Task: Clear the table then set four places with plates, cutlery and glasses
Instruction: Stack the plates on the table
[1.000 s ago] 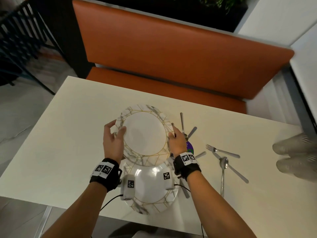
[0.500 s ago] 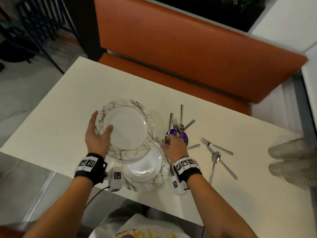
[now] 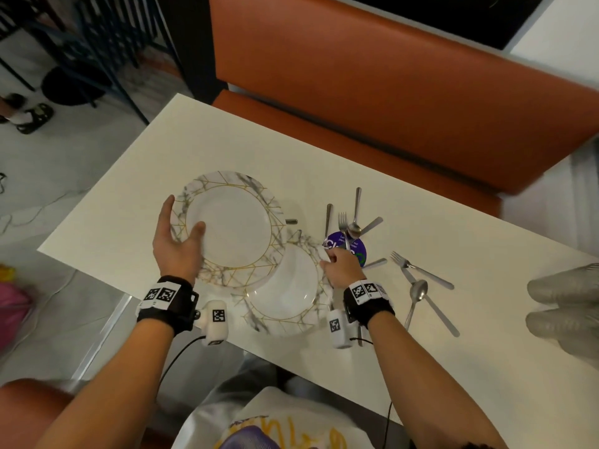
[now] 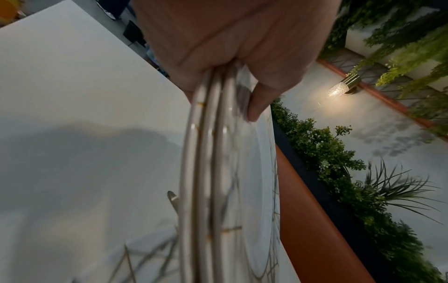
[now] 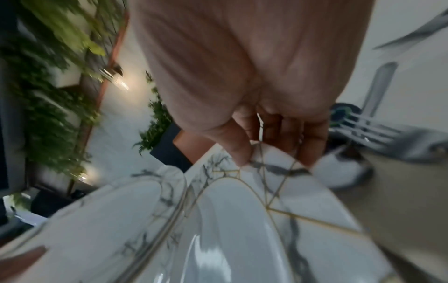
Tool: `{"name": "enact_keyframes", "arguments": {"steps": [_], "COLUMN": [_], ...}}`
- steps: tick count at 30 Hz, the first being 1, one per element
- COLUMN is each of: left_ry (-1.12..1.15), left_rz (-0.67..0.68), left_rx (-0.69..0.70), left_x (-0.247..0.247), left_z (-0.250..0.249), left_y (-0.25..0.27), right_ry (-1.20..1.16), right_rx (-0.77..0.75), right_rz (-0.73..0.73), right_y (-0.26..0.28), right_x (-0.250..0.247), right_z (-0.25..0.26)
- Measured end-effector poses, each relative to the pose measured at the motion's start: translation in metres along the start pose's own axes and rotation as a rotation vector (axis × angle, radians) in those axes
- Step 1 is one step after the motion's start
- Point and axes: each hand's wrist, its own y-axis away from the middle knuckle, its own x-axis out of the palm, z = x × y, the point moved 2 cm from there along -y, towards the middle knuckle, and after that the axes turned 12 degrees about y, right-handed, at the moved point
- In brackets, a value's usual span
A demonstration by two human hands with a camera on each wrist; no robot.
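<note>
My left hand (image 3: 176,241) grips a stack of three marble-patterned plates (image 3: 233,228) by its left rim, held a little above the white table (image 3: 146,176). In the left wrist view the thumb (image 4: 257,107) lies on the top plate and the three rims (image 4: 208,172) show edge-on. One more such plate (image 3: 288,296) lies near the front edge, partly under the stack. My right hand (image 3: 340,270) pinches its far right rim, thumb (image 5: 240,153) on top. Forks and spoons (image 3: 418,277) lie scattered to the right.
A purple round coaster (image 3: 348,251) with cutlery on it sits just past my right hand. Clear glasses (image 3: 564,290) stand at the right edge. An orange bench (image 3: 389,92) runs behind the table. A knife handle tip (image 3: 291,221) shows beyond the stack.
My right hand left the stack's rim and took the rim of the lower plate. My left hand carried the stack to the left, off the lower plate.
</note>
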Motion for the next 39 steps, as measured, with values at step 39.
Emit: {"name": "enact_keyframes", "arguments": {"steps": [39], "left_ry": [-0.202], "left_rz": [0.835], "left_rx": [-0.172], "left_x": [0.192], "left_z": [0.004], "left_y": [0.044], "right_ry": [-0.563], "right_rx": [0.407], "right_rz": [-0.368], "right_y": [0.045], "right_x": [-0.042], "right_z": [-0.08]}}
